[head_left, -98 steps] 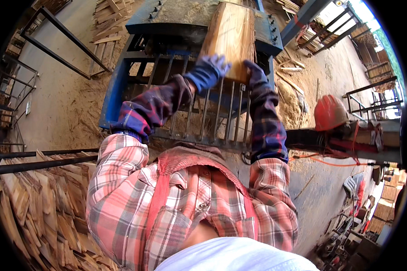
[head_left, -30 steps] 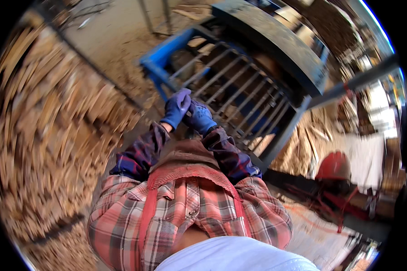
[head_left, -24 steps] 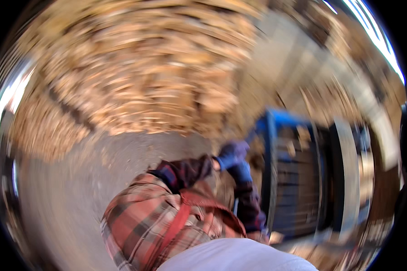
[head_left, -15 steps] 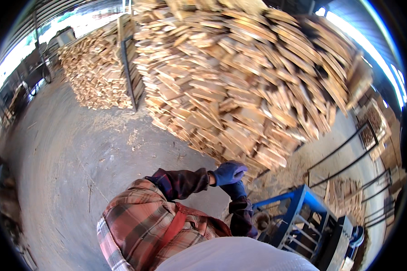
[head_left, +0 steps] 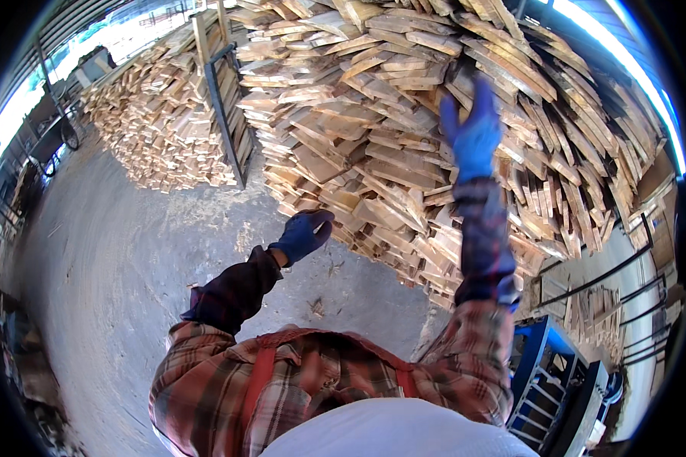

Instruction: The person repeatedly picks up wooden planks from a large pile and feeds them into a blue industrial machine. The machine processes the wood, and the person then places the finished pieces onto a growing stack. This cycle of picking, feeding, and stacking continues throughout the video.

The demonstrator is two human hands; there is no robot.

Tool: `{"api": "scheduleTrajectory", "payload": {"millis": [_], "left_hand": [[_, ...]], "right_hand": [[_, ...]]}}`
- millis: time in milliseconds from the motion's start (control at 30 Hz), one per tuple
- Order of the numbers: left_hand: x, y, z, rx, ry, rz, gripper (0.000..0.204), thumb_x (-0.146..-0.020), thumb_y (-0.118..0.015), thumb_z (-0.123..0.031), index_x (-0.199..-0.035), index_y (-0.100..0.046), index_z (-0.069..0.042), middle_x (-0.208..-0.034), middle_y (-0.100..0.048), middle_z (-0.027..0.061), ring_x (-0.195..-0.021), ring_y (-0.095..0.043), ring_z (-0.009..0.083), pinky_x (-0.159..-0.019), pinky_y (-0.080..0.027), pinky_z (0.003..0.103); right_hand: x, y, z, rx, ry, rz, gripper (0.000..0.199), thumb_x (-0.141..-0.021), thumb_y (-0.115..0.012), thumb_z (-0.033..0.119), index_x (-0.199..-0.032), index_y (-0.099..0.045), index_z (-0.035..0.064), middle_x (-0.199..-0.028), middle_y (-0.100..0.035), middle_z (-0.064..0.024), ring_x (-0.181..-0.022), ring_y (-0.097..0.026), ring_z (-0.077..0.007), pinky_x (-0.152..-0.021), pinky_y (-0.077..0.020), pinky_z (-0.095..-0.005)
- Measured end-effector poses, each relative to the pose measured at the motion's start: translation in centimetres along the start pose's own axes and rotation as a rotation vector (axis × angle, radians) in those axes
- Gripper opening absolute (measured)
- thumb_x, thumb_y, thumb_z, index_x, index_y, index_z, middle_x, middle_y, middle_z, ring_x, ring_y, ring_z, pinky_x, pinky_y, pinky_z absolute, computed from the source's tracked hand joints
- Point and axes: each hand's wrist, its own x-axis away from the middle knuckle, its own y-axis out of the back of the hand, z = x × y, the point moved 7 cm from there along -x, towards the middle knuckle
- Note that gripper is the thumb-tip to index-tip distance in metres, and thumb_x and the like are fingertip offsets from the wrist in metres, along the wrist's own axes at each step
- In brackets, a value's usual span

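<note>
A tall stack of rough wooden boards (head_left: 389,164) rises in front of me, their cut ends facing my way. My right hand (head_left: 476,133), in a blue glove, reaches up before the stack's upper right part. Its thumb and fingers are spread, somewhat blurred, with nothing between them; whether it touches a board I cannot tell. Lower and to the left, my left hand (head_left: 303,234), also gloved in blue, hovers near the stack's lower left edge. Its fingers are loosely curved with a gap to the thumb, and no object shows in it.
A second board stack (head_left: 168,114) stands at the far left behind a dark upright post (head_left: 222,122). To my lower right is a blue metal frame (head_left: 537,365) with bars. Black metal rails (head_left: 594,286) and loose wood lie beyond it. Concrete floor (head_left: 122,282) stretches left, with scattered debris.
My hands were together low by the stack's base. The right has risen up and right with fingers spreading; the left has moved left and up. My view has turned slightly right.
</note>
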Motion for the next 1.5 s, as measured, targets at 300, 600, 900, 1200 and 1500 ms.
{"api": "scheduleTrajectory", "payload": {"millis": [300, 600, 900, 1200, 1500], "left_hand": [[1.3, 2.3, 8.0, 0.148, 0.146, -0.039, 0.02, -0.089, -0.067, -0.015, -0.107, -0.07, -0.008, -0.105, -0.073, 0.0148, -0.096, -0.07, 0.0345, -0.085, -0.055, 0.04], [4.5, 0.6, 15.3, 0.167, 0.384, 0.114, 0.023, -0.091, -0.065, -0.018, -0.11, -0.071, -0.006, -0.106, -0.073, 0.0151, -0.1, -0.07, 0.0326, -0.087, -0.054, 0.038], [1.5, -5.8, 8.6, 0.412, -0.037, 0.528, 0.029, -0.093, -0.069, -0.019, -0.118, -0.069, -0.004, -0.116, -0.07, 0.0108, -0.107, -0.068, 0.0229, -0.093, -0.053, 0.036], [-26.4, 17.9, -15.9, 1.177, -0.553, 0.226, 0.046, -0.101, -0.053, -0.035, -0.136, -0.054, -0.005, -0.13, -0.063, 0.0114, -0.111, -0.064, 0.0215, -0.097, -0.051, 0.036], [-13.3, -0.6, -13.8, 0.062, -0.597, 0.314, 0.046, -0.102, -0.052, -0.034, -0.136, -0.053, -0.004, -0.131, -0.062, 0.0115, -0.112, -0.064, 0.0216, -0.097, -0.051, 0.036]], "right_hand": [[-20.0, -13.4, -6.2, 0.574, -0.137, 0.157, 0.082, -0.075, -0.074, 0.061, -0.139, -0.047, 0.0176, -0.129, -0.059, -0.0215, -0.117, -0.06, -0.0401, -0.094, -0.049, -0.0521], [-23.6, -16.7, -11.9, 0.596, -0.019, 0.417, 0.099, -0.077, -0.077, 0.046, -0.151, -0.025, 0.0073, -0.117, -0.066, -0.0247, -0.107, -0.065, -0.0433, -0.088, -0.0534, -0.0496], [-20.7, -7.0, -5.2, 0.593, 0.035, 0.448, 0.083, -0.068, -0.086, 0.048, -0.129, -0.048, 0.0075, -0.119, -0.064, -0.0207, -0.109, -0.062, -0.0437, -0.088, -0.0517, -0.0515], [-11.4, 6.7, 10.6, 0.687, 0.431, 0.024, 0.087, -0.061, -0.074, 0.013, -0.142, -0.042, 0.0064, -0.111, -0.057, -0.0177, -0.097, -0.057, -0.0368, -0.083, -0.0475, -0.0446], [3.0, 19.8, 12.6, 0.57, 0.4, 0.121, 0.047, -0.082, -0.066, 0.019, -0.127, -0.062, 0.0284, -0.113, -0.067, -0.0116, -0.099, -0.068, -0.0308, -0.078, -0.0578, -0.0418]]}}
